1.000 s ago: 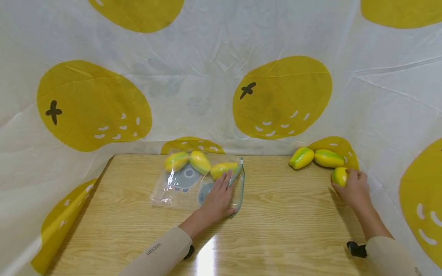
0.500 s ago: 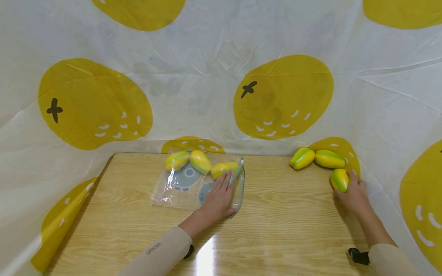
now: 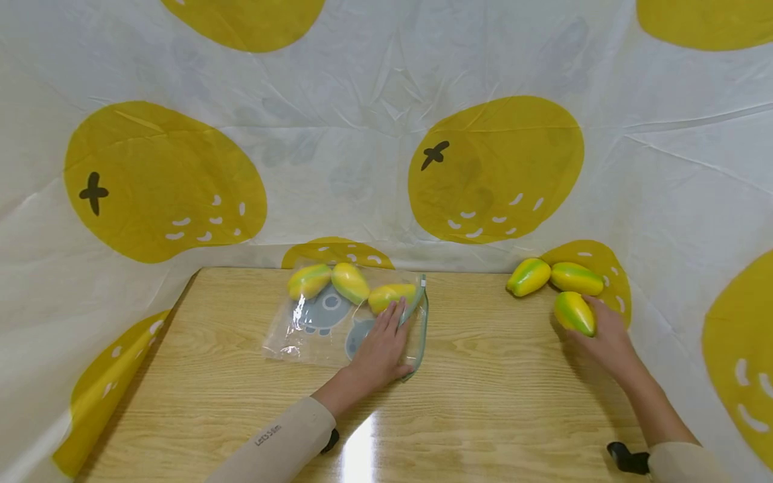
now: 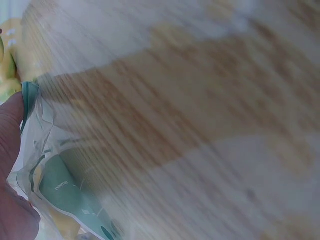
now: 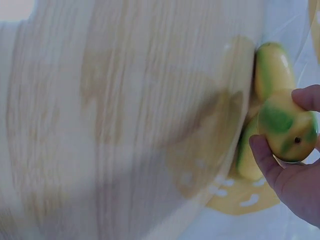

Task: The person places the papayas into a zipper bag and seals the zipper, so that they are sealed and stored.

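Note:
In the head view my right hand (image 3: 606, 342) grips a yellow-green papaya (image 3: 574, 313) by its side, above the table at the right. The right wrist view shows the thumb and fingers around this papaya (image 5: 287, 125). Two more papayas lie just behind it, a left one (image 3: 528, 277) and a right one (image 3: 577, 278). My left hand (image 3: 379, 345) rests on a clear zip bag (image 3: 284, 339) with its fingers straight, near the green zip edge. Inside the bag are three papayas (image 3: 310, 282). In the left wrist view, one digit touches the green zip strip (image 4: 30, 97).
A wooden table (image 3: 483, 402) lies beneath both hands. White cloth (image 3: 362, 194) printed with large yellow fruit stands up behind the table and along its sides. The bag carries grey-blue cartoon prints. A black strap end (image 3: 628, 459) shows at the right wrist.
The right hand has moved left with the papaya, which has turned in its grip and now shows more of its length. The left hand and the bag have stayed in place.

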A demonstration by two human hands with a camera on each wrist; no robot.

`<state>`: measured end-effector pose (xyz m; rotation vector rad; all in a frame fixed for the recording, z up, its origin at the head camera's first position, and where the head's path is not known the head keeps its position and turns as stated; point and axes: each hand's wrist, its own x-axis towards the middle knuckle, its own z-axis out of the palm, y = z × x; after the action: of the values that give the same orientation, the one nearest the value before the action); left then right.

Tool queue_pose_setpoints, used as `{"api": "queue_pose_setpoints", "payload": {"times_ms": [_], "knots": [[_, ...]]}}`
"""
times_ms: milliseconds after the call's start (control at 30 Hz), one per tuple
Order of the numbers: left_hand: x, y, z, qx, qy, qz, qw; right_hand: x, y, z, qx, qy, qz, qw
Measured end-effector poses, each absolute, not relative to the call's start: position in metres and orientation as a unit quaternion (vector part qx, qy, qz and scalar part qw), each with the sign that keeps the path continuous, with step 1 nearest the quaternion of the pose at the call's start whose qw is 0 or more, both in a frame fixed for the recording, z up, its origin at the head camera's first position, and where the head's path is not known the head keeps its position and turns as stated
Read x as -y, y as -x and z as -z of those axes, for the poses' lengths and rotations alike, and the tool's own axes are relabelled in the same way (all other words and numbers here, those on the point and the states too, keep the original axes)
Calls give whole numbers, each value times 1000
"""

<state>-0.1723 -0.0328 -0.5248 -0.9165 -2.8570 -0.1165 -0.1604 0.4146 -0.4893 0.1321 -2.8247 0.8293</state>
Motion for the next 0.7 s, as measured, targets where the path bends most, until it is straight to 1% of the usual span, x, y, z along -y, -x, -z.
{"api": "queue_pose_setpoints", "payload": {"times_ms": [133,300,400,567,700], "knots": [[33,173,525,948,306,44,72,-399,161,481,953,-68,-278,100],[34,173,524,949,304,45,72,-373,162,473,946,-96,-298,78],[34,173,524,949,303,43,72,-357,164,470,941,-116,-313,53],[33,173,523,950,301,40,73,-334,171,469,934,-136,-330,-6],[33,173,523,950,301,40,73,-317,177,470,924,-153,-348,-37]]}}
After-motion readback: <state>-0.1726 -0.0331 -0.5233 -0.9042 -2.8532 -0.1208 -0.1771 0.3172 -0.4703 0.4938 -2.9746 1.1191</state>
